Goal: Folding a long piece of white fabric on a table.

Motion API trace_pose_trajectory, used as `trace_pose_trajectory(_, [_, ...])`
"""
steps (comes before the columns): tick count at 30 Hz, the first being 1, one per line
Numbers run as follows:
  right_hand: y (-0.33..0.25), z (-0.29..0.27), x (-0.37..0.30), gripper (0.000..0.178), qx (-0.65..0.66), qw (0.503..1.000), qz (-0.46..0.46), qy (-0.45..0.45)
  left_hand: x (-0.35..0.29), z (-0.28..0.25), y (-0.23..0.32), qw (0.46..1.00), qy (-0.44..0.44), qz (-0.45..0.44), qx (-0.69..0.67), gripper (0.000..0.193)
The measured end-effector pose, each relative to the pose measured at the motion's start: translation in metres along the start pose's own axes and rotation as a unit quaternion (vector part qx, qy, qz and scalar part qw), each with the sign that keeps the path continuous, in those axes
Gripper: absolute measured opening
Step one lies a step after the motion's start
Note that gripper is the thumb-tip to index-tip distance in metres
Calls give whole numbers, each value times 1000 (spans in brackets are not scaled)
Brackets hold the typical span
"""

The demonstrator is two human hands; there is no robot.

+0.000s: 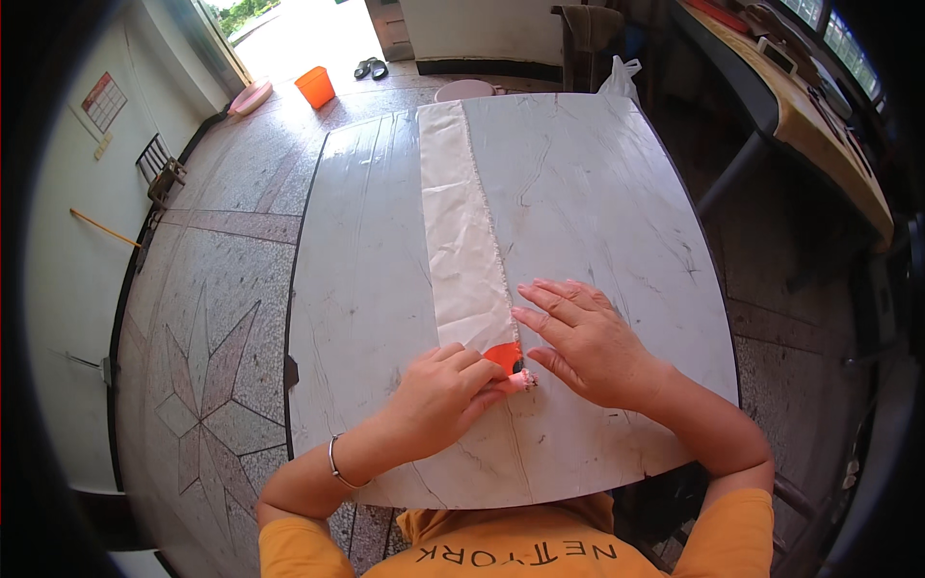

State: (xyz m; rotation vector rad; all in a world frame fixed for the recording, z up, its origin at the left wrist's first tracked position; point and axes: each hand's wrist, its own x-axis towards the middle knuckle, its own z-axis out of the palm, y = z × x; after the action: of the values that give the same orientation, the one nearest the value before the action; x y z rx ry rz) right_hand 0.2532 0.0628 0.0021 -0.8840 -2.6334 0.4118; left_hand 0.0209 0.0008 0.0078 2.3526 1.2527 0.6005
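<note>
A long cream fabric strip [461, 222] lies lengthwise over the table, slightly creased, with a frayed right edge. Its near end is rolled up, and an orange patch with a dark spot shows just beyond the roll [520, 381]. My left hand [441, 393] is closed over the left part of that roll, its fingers covering most of it. To the right of the strip, my right hand [588, 342] lies palm down with fingers stretched out, fingertips close to the frayed edge; nothing is in it.
The strip rests on a white marble-patterned table [607, 202]. An orange bin [314, 88] and dark slippers [370, 68] are on the floor by the doorway. A white plastic bag [620, 79] is at the table's far right corner, and a cluttered side desk [790, 96] stands to the right.
</note>
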Motion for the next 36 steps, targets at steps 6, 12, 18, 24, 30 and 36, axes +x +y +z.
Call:
trace_pose_trajectory(6, [5,4,51,46,-84,995,-46,-41,-5,2,-1,1000,17,10,0,16])
trace_pose_trajectory(12, [33,45,93,62,-116,988,5,-98,-7,5,-3,999,15,-3,-31,17])
trace_pose_trajectory(18, [33,47,95,66,-105,990,45,-79,-7,6,-4,998,9,-45,-32,13])
trace_pose_trajectory(24, [34,45,97,68,-99,991,47,-74,-8,3,-2,997,53,16,44,13])
trace_pose_trajectory(30, [39,46,96,69,-96,992,48,-66,-2,-2,2,993,47,52,97,15])
trace_pose_trajectory(36, [40,49,95,70,-116,990,50,-58,-2,-8,1,998,-1,-3,67,14])
